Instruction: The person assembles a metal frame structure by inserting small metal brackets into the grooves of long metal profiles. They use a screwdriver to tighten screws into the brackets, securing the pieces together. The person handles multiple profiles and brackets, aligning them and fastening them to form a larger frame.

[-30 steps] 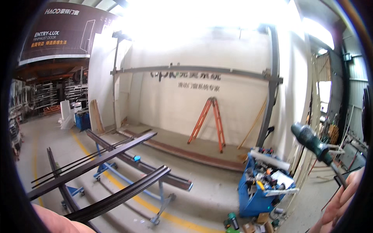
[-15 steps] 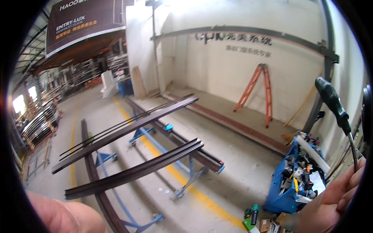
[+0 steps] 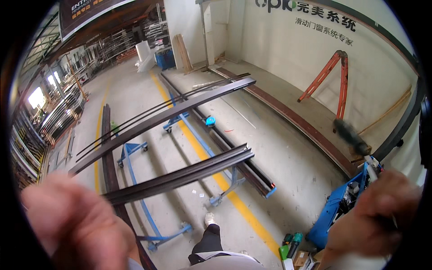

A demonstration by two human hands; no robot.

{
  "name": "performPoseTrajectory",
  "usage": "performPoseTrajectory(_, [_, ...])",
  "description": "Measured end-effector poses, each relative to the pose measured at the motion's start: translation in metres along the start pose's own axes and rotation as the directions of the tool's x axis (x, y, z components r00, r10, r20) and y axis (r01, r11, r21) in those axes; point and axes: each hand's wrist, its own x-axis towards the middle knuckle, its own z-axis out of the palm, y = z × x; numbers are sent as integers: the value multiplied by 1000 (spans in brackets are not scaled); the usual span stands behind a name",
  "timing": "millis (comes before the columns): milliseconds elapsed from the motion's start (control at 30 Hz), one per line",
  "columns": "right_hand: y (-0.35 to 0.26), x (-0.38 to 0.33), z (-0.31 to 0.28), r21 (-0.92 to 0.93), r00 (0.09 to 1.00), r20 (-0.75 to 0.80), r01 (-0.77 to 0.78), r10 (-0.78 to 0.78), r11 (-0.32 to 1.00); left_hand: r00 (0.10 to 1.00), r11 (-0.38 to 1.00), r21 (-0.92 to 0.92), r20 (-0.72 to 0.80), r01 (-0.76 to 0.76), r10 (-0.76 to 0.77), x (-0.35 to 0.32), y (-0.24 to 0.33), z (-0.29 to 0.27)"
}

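Note:
My right hand (image 3: 378, 216), at the right edge, is closed around the shaft of a screwdriver (image 3: 353, 137). The dark green handle points up and left, away from my fist, and the tip is hidden. At the lower left my left hand (image 3: 74, 220) is raised and smeared by motion, so its finger posture and any small item in it are unclear. Beyond it, dark metal profiles (image 3: 180, 177) rest across a blue wheeled stand (image 3: 150, 220). A longer dark profile (image 3: 180, 110) lies across it farther back. A blue tape measure (image 3: 210, 121) sits on a dark rail.
Near my right hand stands a blue bin (image 3: 330, 211) full of tools and parts. Green-and-black power tools (image 3: 294, 245) and small boxes (image 3: 300, 258) are on the floor below. An orange stepladder (image 3: 321, 78) stands by the wall. Racks of profiles (image 3: 65, 117) line the left.
The view has tilted down, bringing my leg and shoe into sight. My left hand has come up, while the screwdriver in my right hand has swung left and lower.

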Motion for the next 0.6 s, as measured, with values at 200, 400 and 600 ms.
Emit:
performPoseTrajectory(200, [170,-83,120,-155,708,81,-686,701,711,745,780,41,268,625,-611,-125,-206,183])
performPoseTrajectory(400, [251,-202,193,-556,340,167,-743,925,373,407,416,-76,427,906,-808,-271,-354,329])
performPoseTrajectory(600, [345,-224,227,-804,19,280,-542,960,245,140,285,321,408,903,-902,-362,-463,430])
